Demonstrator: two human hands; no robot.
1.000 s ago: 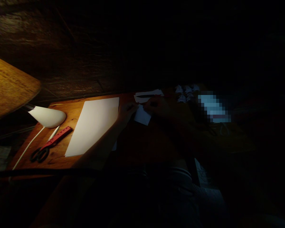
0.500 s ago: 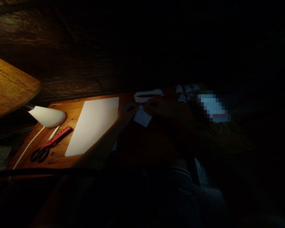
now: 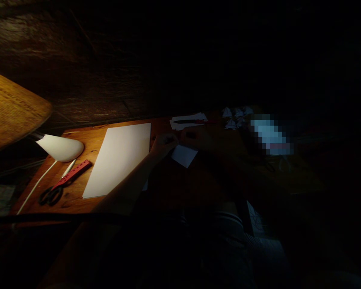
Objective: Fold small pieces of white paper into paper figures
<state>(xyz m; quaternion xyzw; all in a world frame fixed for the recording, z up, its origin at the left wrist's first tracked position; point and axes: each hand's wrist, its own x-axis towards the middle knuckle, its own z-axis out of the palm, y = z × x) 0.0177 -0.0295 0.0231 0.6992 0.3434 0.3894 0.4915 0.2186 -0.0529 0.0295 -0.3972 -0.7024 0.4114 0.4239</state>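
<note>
A small piece of white paper [image 3: 185, 155] hangs between my hands over the dark middle of the table. My left hand [image 3: 165, 143] pinches its upper left corner, fingers closed. My right hand [image 3: 195, 137] is closed at its upper edge, fingertips close to those of the left. Shadow hides the exact folds and much of the right fingers. Just behind the hands lie small white sheets [image 3: 180, 126] with a knife [image 3: 188, 121] with a red handle across them. To the left of my left hand is a stack of larger white paper [image 3: 122, 156].
At the left stand a white lamp base [image 3: 61, 148] with a cord and a brown shade [image 3: 15, 108]. Scissors [image 3: 52, 195] in a red sheath lie near a white pen [image 3: 68, 168]. Several folded paper pieces [image 3: 231, 123] sit at the back right, beside a pixelated bright screen [image 3: 270, 134].
The small paper has shifted slightly down and to the right, and looks flatter and tilted. Both hands have moved a little with it, fingers still closed on its upper edge.
</note>
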